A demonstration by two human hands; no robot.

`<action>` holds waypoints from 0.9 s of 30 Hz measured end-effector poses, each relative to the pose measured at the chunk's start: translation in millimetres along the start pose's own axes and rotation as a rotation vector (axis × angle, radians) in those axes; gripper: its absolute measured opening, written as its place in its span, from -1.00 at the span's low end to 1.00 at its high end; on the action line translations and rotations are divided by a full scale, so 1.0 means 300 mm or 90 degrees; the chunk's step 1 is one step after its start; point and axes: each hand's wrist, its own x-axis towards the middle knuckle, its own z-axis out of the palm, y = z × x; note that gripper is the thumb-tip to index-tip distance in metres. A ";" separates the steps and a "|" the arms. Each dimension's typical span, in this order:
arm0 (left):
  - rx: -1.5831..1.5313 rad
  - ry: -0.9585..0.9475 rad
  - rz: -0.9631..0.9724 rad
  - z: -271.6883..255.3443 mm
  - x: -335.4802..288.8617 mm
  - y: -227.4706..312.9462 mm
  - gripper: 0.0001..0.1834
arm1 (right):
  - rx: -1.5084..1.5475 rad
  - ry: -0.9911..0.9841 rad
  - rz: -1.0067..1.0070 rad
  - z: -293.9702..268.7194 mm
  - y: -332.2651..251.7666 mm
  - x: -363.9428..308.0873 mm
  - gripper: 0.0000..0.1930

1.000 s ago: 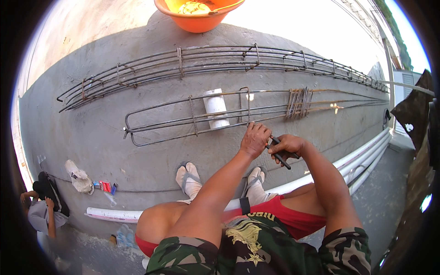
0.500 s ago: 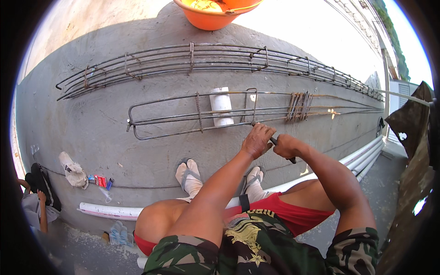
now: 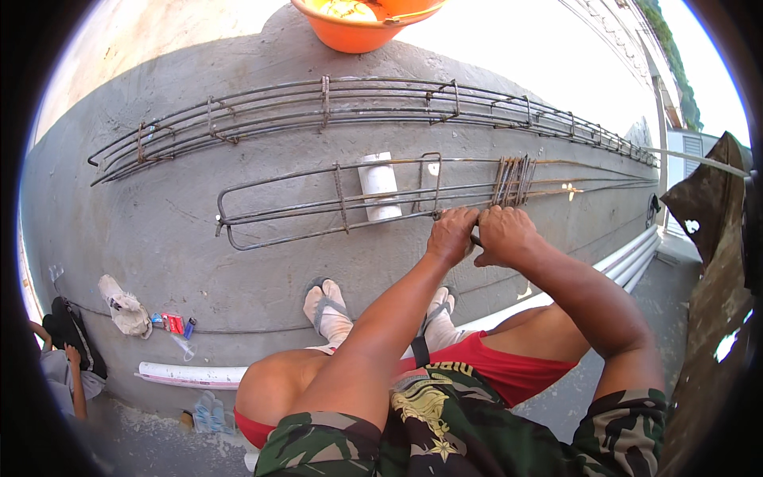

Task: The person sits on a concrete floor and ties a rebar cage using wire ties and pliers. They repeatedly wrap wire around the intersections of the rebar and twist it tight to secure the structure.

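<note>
My left hand [image 3: 452,234] is closed at the lower bar of the short rebar cage [image 3: 278,213], beside the corner of a square stirrup [image 3: 430,184]. What its fingers grip is hidden. Right next to it, my right hand [image 3: 507,235] is wrapped round a dark rod-like hand tool [image 3: 475,238]; only a small piece shows between the hands, so its exact kind cannot be made out. A white pipe piece [image 3: 379,188] lies beneath the cage. Several stirrups are bunched together [image 3: 513,181] just beyond my right hand.
A longer rebar cage [image 3: 373,103] lies beyond. An orange tub [image 3: 358,36] stands at the far edge. White pipes [image 3: 191,374] run by my feet. A pale bag [image 3: 123,306] and small packets [image 3: 172,323] lie left, near another person's arm [image 3: 77,381].
My right hand has moved up, closer to my left hand and the cage bars. The tool's handle, formerly sticking out below my right hand, is now mostly covered.
</note>
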 end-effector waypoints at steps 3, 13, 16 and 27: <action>0.022 -0.038 -0.001 0.005 -0.011 0.009 -0.60 | -0.164 0.067 0.154 0.078 -0.101 -0.058 -0.62; 0.141 -0.083 0.119 0.005 -0.172 -0.029 -0.47 | 0.694 -0.322 0.312 0.259 -0.099 -0.072 -0.58; 0.172 -0.082 0.144 0.001 -0.184 -0.028 -0.51 | 1.162 -0.319 0.231 0.381 -0.071 -0.101 -0.63; 0.072 -0.194 0.160 0.003 -0.120 -0.028 -0.65 | 0.313 -0.036 0.263 0.256 -0.201 -0.113 -0.65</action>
